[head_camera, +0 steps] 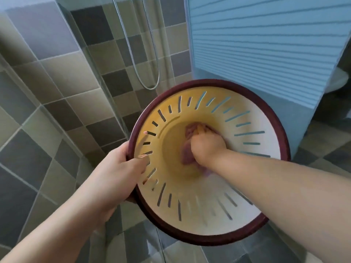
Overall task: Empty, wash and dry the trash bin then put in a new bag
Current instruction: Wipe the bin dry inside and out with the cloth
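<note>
The right hand (206, 147) is curled round a pinkish cloth (187, 149) and is pressed w/ it onto the floor of the bin (252, 188), deep inside; the forearm runs in over the rim from lower right. The left hand (123, 164) is clamped on the rim at the bin's left edge, thumb laid inside the wall, fingers wrapped round the outside w/ tips seen through the slots. The bin is held up in the air in front of the person, over the tiled floor (62, 185), tipped so its mouth faces the camera; its long axis thus runs away from the viewer, approx. along the right forearm. The base is reached only by the right hand; the left is at the mouth and serves as the brace. By the look of it the drying step is under way, w/ the wall still to be wiped outward from the base and the new bag not yet fitted; no bag is in view. The bin is round, w/ a dark red rim, a pale inner wall that looks yellow on the left, and rings of narrow slots cut through the wall. No trash is seen inside. Behind it are a glass shower screen (91, 59), a shower hose (144, 59) and a blue ribbed panel (266, 44).
</note>
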